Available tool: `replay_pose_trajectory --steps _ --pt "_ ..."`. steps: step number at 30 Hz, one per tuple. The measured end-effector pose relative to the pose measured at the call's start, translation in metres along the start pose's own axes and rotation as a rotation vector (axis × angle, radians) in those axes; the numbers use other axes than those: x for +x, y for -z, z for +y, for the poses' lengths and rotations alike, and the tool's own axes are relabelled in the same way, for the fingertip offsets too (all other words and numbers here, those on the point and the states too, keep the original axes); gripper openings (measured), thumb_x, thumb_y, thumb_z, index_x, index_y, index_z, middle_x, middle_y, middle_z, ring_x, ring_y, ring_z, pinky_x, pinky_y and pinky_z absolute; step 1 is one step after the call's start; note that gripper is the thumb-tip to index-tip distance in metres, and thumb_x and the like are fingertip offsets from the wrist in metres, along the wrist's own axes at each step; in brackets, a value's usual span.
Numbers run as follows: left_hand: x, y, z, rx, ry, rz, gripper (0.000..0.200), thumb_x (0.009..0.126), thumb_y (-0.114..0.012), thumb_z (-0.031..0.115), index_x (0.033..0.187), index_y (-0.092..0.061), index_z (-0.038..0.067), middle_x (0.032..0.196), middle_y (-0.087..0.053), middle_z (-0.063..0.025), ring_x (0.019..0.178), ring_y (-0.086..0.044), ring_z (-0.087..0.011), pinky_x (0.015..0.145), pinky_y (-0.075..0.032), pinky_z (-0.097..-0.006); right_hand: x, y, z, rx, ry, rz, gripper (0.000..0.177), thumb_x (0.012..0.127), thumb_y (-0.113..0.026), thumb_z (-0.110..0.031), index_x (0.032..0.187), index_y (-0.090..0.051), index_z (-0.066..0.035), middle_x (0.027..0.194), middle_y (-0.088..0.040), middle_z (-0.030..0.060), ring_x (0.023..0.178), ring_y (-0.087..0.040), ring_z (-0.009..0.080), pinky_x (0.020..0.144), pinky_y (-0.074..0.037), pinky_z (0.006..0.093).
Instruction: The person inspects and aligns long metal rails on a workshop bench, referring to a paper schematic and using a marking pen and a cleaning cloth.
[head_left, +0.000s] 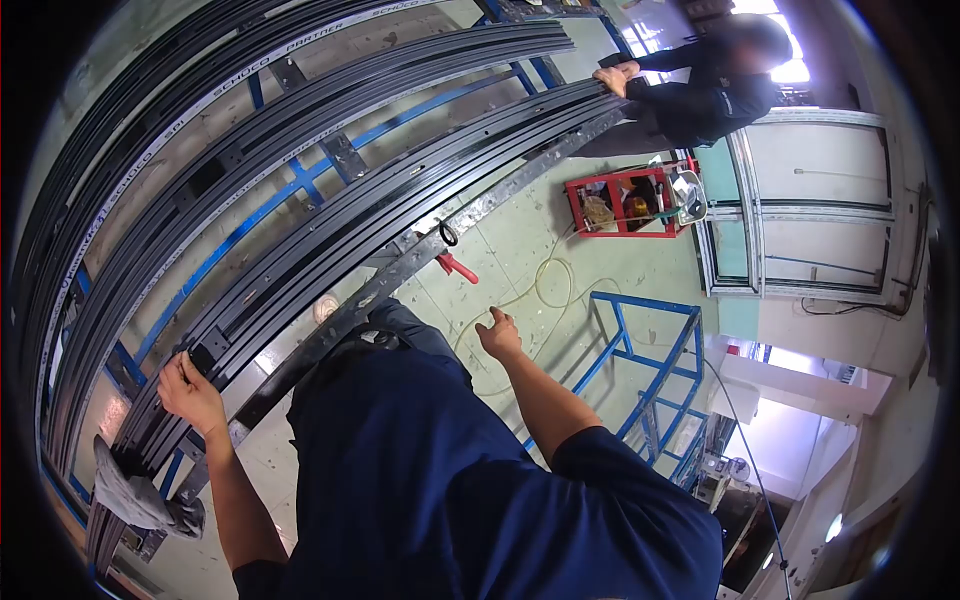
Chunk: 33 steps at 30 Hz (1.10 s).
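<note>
A long dark metal profile point(370, 200) with grooves along it lies across the work stand in front of me. My left hand point(192, 393) is at its near left end, fingertips bent onto the edge beside a small black block point(208, 347). Whether the fingers pinch a small piece there is hidden. My right hand point(500, 335) hangs in the air over the floor, away from the profile, fingers loosely bent and apart with nothing in them. A red-handled clamp point(458, 268) hangs from the stand's metal rail point(400, 270) between my hands.
More dark profiles point(300, 110) lie on blue supports beyond. A co-worker point(715, 85) stands at the far end, hands on the profile. A red cart point(625, 203), a blue frame point(650, 350) and a looped hose point(553, 283) occupy the floor. Grey cloth point(140, 490) hangs at lower left.
</note>
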<state>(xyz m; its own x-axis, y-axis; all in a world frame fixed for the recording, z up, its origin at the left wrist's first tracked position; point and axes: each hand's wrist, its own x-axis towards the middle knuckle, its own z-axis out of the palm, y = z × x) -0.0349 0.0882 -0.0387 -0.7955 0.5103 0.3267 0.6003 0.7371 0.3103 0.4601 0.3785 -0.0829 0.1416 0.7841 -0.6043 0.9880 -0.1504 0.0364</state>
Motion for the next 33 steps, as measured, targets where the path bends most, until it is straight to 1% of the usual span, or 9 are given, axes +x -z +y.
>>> replay_pose_trajectory --steps 12,14,15,17,33 --pt "0.0002 0.0020 0.0040 0.003 0.028 -0.010 0.013 0.099 -0.064 0.020 0.101 -0.069 0.008 0.099 -0.068 -0.0070 0.086 -0.061 -0.0318 0.075 -0.046 -0.0440 -0.0004 -0.0025 -0.0008 -0.010 0.000 -0.002 0.074 0.086 -0.069 -0.047 0.150 -0.046 -0.019 0.151 -0.047 0.0180 0.136 -0.050 0.0384 0.109 -0.043 0.0531" --pt "-0.0003 0.0008 0.0025 0.008 0.031 -0.011 0.013 0.099 -0.064 0.020 0.102 -0.069 0.008 0.099 -0.068 -0.0069 0.086 -0.061 -0.0318 0.076 -0.046 -0.0439 0.0005 -0.0038 0.0015 0.018 0.000 -0.012 0.073 0.087 -0.068 -0.047 0.150 -0.045 -0.018 0.152 -0.046 0.0172 0.136 -0.048 0.0395 0.109 -0.039 0.0592" --pt "-0.0004 0.0002 0.0019 0.013 0.033 -0.010 0.014 0.099 -0.064 0.020 0.102 -0.069 0.008 0.099 -0.068 -0.0069 0.086 -0.061 -0.0317 0.076 -0.046 -0.0438 -0.0001 -0.0030 0.0012 0.018 -0.001 -0.012 0.073 0.087 -0.068 -0.047 0.150 -0.045 -0.018 0.152 -0.046 0.0172 0.136 -0.048 0.0395 0.109 -0.039 0.0592" --pt "-0.0008 -0.0001 0.0003 0.011 0.032 -0.013 0.014 0.099 -0.064 0.020 0.102 -0.069 0.008 0.099 -0.068 -0.0068 0.086 -0.061 -0.0316 0.076 -0.046 -0.0438 -0.0016 -0.0021 0.0001 -0.019 -0.017 -0.002 0.074 0.086 -0.069 -0.047 0.150 -0.046 -0.018 0.151 -0.046 0.0179 0.136 -0.050 0.0381 0.109 -0.043 0.0528" --pt "0.0001 0.0011 0.0032 0.019 0.017 -0.004 0.014 0.099 -0.065 0.020 0.102 -0.069 0.008 0.096 -0.068 -0.0063 0.085 -0.061 -0.0313 0.075 -0.046 -0.0442 -0.0019 -0.0018 0.0015 0.000 -0.023 -0.006 0.074 0.086 -0.069 -0.047 0.150 -0.046 -0.017 0.152 -0.046 0.0182 0.136 -0.050 0.0381 0.109 -0.043 0.0529"
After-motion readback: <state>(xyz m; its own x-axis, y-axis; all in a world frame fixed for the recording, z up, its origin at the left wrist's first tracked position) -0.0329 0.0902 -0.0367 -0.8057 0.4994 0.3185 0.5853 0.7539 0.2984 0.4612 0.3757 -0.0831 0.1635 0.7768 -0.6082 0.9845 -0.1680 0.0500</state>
